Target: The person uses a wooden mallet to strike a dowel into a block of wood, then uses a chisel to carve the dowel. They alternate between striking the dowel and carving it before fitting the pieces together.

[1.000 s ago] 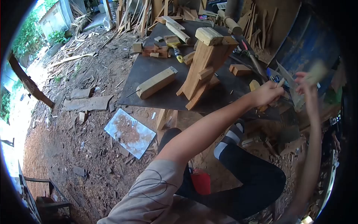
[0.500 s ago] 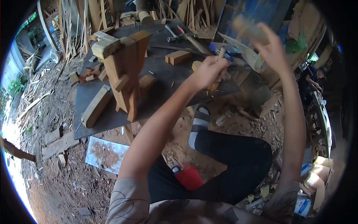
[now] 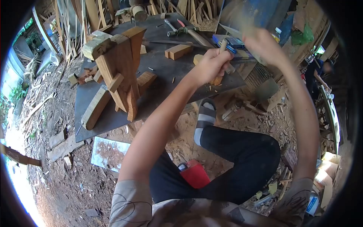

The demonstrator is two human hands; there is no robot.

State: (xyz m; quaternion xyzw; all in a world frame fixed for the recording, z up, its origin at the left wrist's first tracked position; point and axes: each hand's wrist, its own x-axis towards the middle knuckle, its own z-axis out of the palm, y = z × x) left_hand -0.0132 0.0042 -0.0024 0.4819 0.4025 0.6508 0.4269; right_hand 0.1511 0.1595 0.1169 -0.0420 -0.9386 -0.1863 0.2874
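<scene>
My left hand (image 3: 214,66) is closed in a fist around an upright chisel, whose pale wooden handle (image 3: 223,45) sticks out above the thumb. Below that fist lies a light piece of wood (image 3: 217,81) near the table's edge, with small chips beside it; the chisel's tip is hidden. Raised at the upper right, my right hand (image 3: 261,43) is closed on a wooden mallet (image 3: 237,17), which motion smears heavily. The mallet is apart from the chisel handle.
A dark table (image 3: 166,81) carries a jointed wooden piece (image 3: 117,68), a wood block (image 3: 178,52), a claw hammer (image 3: 198,38) and a curved wooden bar (image 3: 96,108). Wood chips litter the ground. A red object (image 3: 194,174) lies between my legs. Another person (image 3: 315,75) is at the far right.
My right hand and the mallet have moved left and a little down. My left hand still grips the chisel, and the whole view has shifted slightly.
</scene>
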